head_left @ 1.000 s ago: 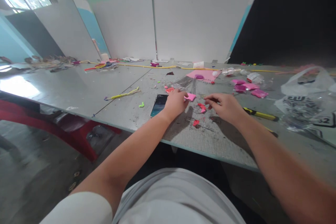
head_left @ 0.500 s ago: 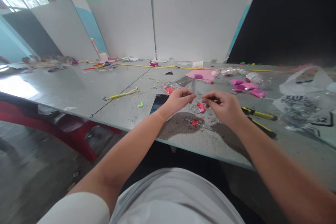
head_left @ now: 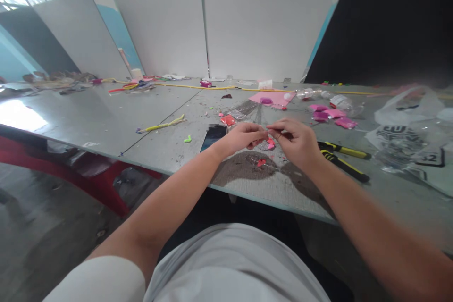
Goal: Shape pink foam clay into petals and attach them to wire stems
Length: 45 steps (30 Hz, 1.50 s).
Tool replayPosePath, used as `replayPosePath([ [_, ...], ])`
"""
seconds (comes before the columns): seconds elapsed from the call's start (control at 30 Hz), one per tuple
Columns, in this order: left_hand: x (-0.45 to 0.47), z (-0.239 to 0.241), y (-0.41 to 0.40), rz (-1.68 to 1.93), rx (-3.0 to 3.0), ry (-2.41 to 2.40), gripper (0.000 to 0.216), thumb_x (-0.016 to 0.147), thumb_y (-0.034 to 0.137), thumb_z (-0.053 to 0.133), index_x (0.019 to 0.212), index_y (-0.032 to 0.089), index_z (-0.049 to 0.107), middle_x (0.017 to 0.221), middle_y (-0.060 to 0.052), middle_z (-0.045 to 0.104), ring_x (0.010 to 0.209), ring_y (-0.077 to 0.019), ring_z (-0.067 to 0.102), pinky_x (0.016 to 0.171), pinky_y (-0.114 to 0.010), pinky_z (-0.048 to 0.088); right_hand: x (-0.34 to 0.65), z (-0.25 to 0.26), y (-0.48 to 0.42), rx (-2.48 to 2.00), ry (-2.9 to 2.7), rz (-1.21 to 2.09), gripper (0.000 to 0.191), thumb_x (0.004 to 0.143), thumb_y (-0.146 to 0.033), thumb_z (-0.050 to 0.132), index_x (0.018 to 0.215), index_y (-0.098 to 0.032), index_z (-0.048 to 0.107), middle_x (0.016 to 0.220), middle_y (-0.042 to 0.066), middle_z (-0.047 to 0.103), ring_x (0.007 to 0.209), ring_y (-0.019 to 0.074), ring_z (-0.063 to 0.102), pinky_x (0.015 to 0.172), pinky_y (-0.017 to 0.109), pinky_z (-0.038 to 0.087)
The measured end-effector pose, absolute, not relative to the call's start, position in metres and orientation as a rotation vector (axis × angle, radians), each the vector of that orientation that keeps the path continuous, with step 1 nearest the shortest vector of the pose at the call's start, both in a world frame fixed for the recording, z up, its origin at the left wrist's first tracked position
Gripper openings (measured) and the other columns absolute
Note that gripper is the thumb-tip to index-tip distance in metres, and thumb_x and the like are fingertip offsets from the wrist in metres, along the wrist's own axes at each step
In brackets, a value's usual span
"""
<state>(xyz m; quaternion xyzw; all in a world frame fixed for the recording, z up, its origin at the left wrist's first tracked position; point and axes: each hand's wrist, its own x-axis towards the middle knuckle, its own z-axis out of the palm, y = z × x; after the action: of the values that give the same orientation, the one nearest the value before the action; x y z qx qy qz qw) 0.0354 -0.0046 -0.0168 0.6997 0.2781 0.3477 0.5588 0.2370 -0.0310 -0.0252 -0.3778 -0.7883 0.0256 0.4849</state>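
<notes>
My left hand (head_left: 246, 137) and my right hand (head_left: 293, 140) meet fingertip to fingertip above the table, both closed in a pinch. What they pinch is too small to make out. Just below the fingertips lies a red-pink piece of clay (head_left: 271, 143) beside a thin wire loop, partly covered by my fingers. Nearer the table's front edge, a second red piece (head_left: 261, 163) rests on thin wires in the shadow of my hands. To the right of my right wrist lie pliers with yellow and black handles (head_left: 345, 160). A dark phone (head_left: 213, 137) lies left of my left hand.
A plastic bag (head_left: 399, 127) stands at the right. Pink packets (head_left: 332, 113) and clear bottles (head_left: 345, 104) lie behind the pliers. Pink paper (head_left: 272, 99) is further back. A yellow twisted strand (head_left: 161, 125) and a green bit (head_left: 187, 139) lie left.
My hands have come together, closing the small gap between their fingertips. My right hand has moved left, baring more of the pliers. The camera view has shifted slightly.
</notes>
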Motion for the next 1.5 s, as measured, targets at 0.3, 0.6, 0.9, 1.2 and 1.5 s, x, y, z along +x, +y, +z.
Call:
replayPosePath([
  [0.3,0.035,-0.025,0.003,0.903,1.716,0.791,0.04,0.081,0.053,0.078,0.09,0.014,0.076,0.075,-0.001,0.061,0.069,-0.0107,0.053,0.061,-0.025,0.043,0.241,-0.03,-0.028,-1.08,-1.984,-0.143,0.015,0.092,-0.026,0.069,0.105,-0.024,0.075,0.094,0.009,0.082,0.084,0.028,0.076,0.076,0.04,0.057],
  [0.6,0.036,-0.025,0.004,0.915,1.59,0.764,0.037,0.074,0.049,0.082,0.074,0.014,0.07,0.064,0.002,0.052,0.061,-0.0086,0.044,0.06,-0.027,0.037,0.24,-0.03,-0.031,-1.09,-1.977,-0.065,0.024,0.091,-0.028,0.072,0.115,-0.023,0.075,0.097,0.008,0.084,0.071,0.0248,0.075,0.073,0.04,0.059],
  [0.9,0.036,-0.029,0.006,0.856,1.507,0.722,0.038,0.069,0.046,0.086,0.079,0.013,0.072,0.07,0.001,0.056,0.063,-0.0079,0.048,0.061,-0.026,0.036,0.24,-0.028,-0.034,-1.071,-1.943,-0.025,0.014,0.087,-0.03,0.074,0.099,-0.023,0.076,0.086,0.007,0.082,0.066,0.0219,0.072,0.066,0.037,0.057],
  [1.2,0.032,-0.027,0.01,0.987,1.857,0.937,0.017,0.085,0.032,0.065,0.078,0.017,0.063,0.065,0.002,0.055,0.062,-0.0116,0.049,0.063,-0.028,0.039,0.243,-0.024,-0.028,-1.102,-1.825,0.042,0.022,0.094,-0.031,0.06,0.101,-0.021,0.078,0.094,0.009,0.078,0.083,0.0237,0.071,0.071,0.036,0.056],
  [1.5,0.012,-0.029,0.025,0.755,2.616,1.672,0.02,0.088,0.015,0.055,0.088,0.016,0.075,0.096,-0.013,0.075,0.092,-0.0235,0.067,0.083,-0.034,0.049,0.246,-0.026,-0.024,-1.314,-1.689,0.205,0.023,0.088,-0.044,0.072,0.086,-0.022,0.074,0.078,0.005,0.076,0.062,0.0203,0.065,0.061,0.034,0.049],
])
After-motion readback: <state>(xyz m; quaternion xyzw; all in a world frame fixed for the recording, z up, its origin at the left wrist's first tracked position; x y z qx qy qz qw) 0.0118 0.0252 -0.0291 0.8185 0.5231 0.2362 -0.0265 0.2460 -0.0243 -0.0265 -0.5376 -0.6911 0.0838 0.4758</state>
